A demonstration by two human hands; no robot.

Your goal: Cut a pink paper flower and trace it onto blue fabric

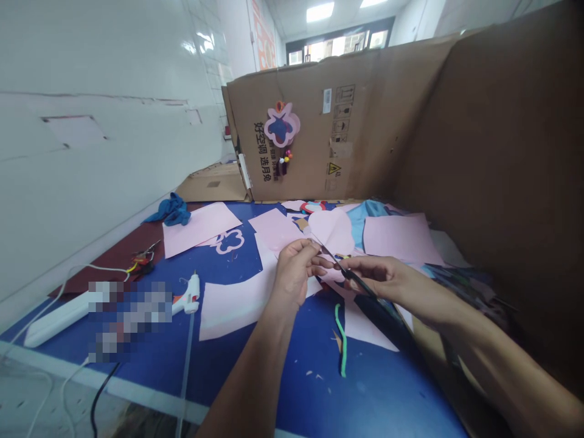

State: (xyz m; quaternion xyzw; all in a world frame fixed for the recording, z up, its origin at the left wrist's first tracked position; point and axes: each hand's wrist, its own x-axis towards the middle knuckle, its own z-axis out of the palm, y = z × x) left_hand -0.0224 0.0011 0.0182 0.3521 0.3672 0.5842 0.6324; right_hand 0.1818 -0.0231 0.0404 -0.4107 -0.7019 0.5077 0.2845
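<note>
My right hand [378, 274] is closed around the dark handles of a pair of scissors [362, 285], whose thin blades slant up and left toward my other hand. My left hand [298, 264] pinches a small piece of pale pink paper [307, 231] beside the blade tips. Just behind both hands lies a pink paper flower shape [335, 228]. Below them a green pipe cleaner [342, 347] rests on the blue table [310, 401], near tiny paper scraps.
Pink sheets [203, 225] are spread around, with a flower-shaped paper outline [230, 241] among them. At left are a hot glue gun [189, 298], pliers [148, 252], a white power strip [59, 319] and cords. A cardboard wall [365, 134] bearing a flower ornament [281, 126] stands behind.
</note>
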